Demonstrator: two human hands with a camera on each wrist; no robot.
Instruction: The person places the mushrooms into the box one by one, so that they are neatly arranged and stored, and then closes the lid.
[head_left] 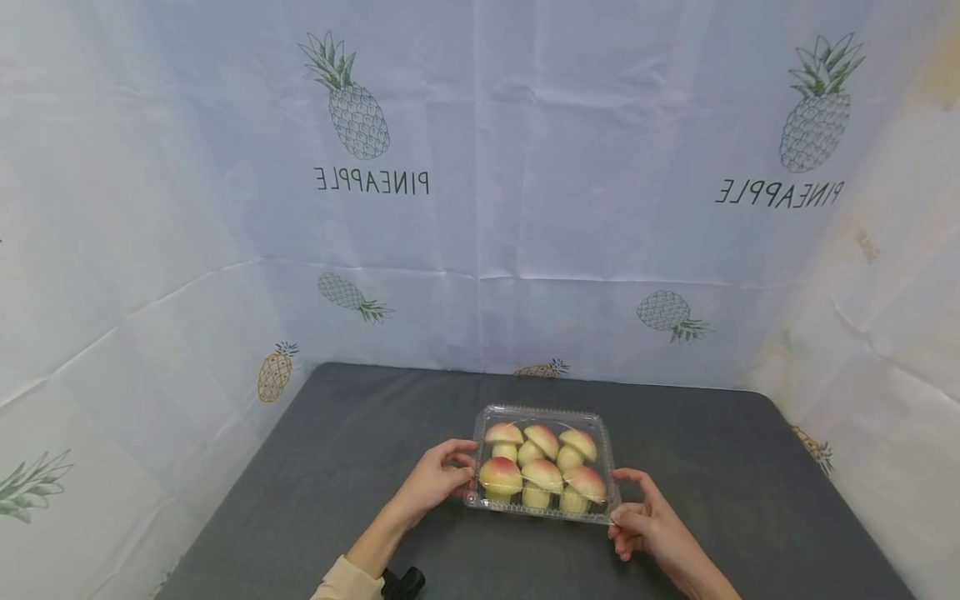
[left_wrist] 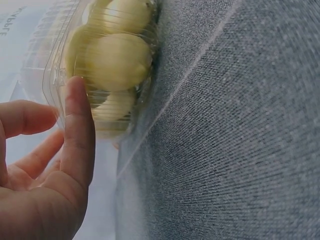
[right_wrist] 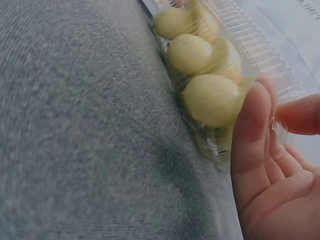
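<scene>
A clear plastic clamshell box [head_left: 542, 513] is near the front middle of the dark table, its lid shut over several mushroom-shaped pieces [head_left: 500, 477], pale yellow with red-tinged caps. My left hand [head_left: 433, 482] pinches the box's left rim between thumb and fingers. On the opposite side, my right hand [head_left: 651, 527] grips the rim close to the front right corner. In the left wrist view, the thumb [left_wrist: 77, 130] lies along the box's side, fingers behind the rim. The right wrist view shows the right thumb [right_wrist: 251, 130] pressed on the rim likewise, with rounded yellow stems [right_wrist: 212, 100] behind the ribbed plastic.
Dark grey cloth covers the table [head_left: 405, 400], with rounded far corners. White curtains [head_left: 525, 208] printed with pineapples stand behind it and on both sides. A black strap-like device [head_left: 403, 583] shows by the left wrist, beside a beige sleeve [head_left: 348, 581].
</scene>
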